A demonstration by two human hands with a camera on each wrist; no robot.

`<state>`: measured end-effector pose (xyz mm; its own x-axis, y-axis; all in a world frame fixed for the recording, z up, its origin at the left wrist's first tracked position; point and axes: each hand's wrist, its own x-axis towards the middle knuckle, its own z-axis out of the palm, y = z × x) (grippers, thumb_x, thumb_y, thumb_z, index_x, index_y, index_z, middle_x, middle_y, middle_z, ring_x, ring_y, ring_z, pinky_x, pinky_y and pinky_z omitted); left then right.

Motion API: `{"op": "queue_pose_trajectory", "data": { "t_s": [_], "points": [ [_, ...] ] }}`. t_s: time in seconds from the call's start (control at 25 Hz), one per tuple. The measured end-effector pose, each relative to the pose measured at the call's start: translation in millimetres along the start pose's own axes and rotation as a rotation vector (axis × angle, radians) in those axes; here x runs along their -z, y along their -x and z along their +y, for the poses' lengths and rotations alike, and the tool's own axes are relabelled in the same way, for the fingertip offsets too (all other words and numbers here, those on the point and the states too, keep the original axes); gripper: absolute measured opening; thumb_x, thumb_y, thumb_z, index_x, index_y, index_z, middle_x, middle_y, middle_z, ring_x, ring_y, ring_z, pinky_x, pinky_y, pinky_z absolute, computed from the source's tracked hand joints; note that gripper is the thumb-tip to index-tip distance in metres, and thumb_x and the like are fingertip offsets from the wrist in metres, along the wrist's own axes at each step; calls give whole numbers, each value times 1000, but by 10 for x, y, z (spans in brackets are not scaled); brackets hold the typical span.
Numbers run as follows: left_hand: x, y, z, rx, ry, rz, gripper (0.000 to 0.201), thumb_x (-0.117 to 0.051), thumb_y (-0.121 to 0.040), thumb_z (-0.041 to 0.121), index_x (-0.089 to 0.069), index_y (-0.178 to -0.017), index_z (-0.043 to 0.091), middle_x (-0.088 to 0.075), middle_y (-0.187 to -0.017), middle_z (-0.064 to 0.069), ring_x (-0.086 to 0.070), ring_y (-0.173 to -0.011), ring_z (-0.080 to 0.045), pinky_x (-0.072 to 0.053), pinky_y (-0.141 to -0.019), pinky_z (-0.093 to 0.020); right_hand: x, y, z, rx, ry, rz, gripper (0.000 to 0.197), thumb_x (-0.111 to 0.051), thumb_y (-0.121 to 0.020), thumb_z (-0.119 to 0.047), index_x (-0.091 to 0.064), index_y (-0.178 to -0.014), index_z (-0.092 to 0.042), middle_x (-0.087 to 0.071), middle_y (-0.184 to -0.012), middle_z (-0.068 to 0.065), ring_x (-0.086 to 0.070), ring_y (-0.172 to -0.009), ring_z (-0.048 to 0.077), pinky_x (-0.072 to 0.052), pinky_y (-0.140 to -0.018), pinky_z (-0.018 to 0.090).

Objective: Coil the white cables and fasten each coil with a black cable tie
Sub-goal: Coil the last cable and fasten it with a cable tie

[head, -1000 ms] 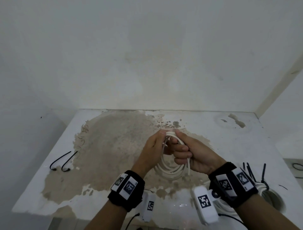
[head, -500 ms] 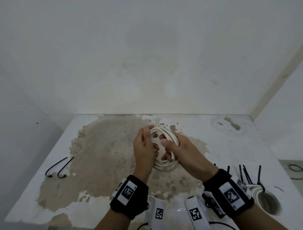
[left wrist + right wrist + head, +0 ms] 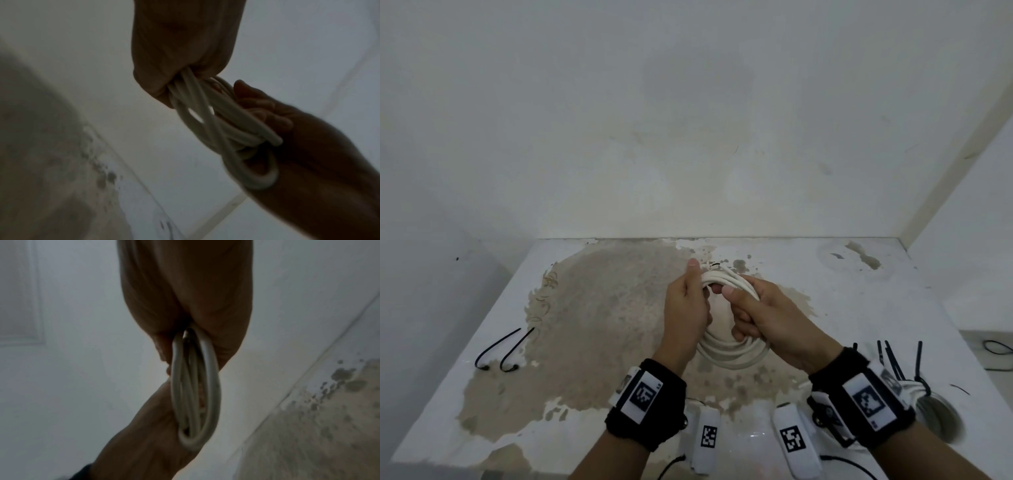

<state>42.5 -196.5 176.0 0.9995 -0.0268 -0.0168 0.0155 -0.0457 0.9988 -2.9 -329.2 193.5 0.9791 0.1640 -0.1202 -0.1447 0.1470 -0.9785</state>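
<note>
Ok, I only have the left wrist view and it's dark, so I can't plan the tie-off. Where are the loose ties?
Observer: Two black ties lie on the table, out to the left of the left hand.
Operator: Any nearer the right hand?
Observer: Yes, several spare ties stick up just past the wrist of the right hand.
Operator: Is the coil resting on anything?
Observer: I can't tell. Both hands grip the coil over the table's brown patch.
Operator: Other cables?
Observer: A second coil lies by the spare ties, partly hidden.
</note>
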Motion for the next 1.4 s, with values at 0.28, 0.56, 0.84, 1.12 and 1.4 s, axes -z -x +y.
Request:
{"op": "queue_pose_trajectory", "data": {
  "t_s": [0.28, 0.56, 0.84, 1.12, 1.4],
  "points": [
    [17, 14, -131, 192, 154, 59, 47, -37, -103, 23, -54, -60, 14, -33, -45, 2, -26, -38, -11, -24, -38, -21, -267, 23, 148, -109, -34, 182, 37, -47, -105, -39, -64, -93, -8, -28, -55, -4, -23, -47, 13, -30, -48, 28],
    [507, -43, -244, 182, 104, 8, 50, -35, -103, 22, -56, -58, 19, -35, -51, -2, -29, -42, -14, -29, -42, -25, -637, -220, 217, -159, -13, 162, 50, -36, -105, -52, -50, -79, -11, -25, -56, 1, -16, -50, 16, -16, -51, 33],
    [1745, -586, -659, 52, -213, -109, 30, -46, -103, 19, -68, -86, 10, -69, -74, -8, -66, -64, -20, -52, -59, -30, -1126, -722, 369, -197, -42, 172, 45, -38, -105, -50, -46, -83, -11, -21, -58, -1, -15, -48, 14, -22, -44, 25],
    [4104, -791, -2051, 280, -1228, -166, 23, -60, -90, 14, -64, -112, 20, -52, -117, -6, -52, -107, -29, -43, -84, -37, -1478, -926, 709, -271, -46, 259, 44, -40, -105, -48, -46, -85, -9, -19, -61, 1, -15, -50, 16, -25, -44, 28],
    [4256, -808, -2298, 168, -1318, -214, 27, -52, -93, 10, -40, -79, 30, -58, -100, -5, -48, -89, -24, -34, -68, -32, -1530, -878, 768, -274, -63, 331, 44, -41, -105, -48, -46, -84, -10, -20, -58, 0, -15, -48, 16, -24, -45, 28]
  ]
}}
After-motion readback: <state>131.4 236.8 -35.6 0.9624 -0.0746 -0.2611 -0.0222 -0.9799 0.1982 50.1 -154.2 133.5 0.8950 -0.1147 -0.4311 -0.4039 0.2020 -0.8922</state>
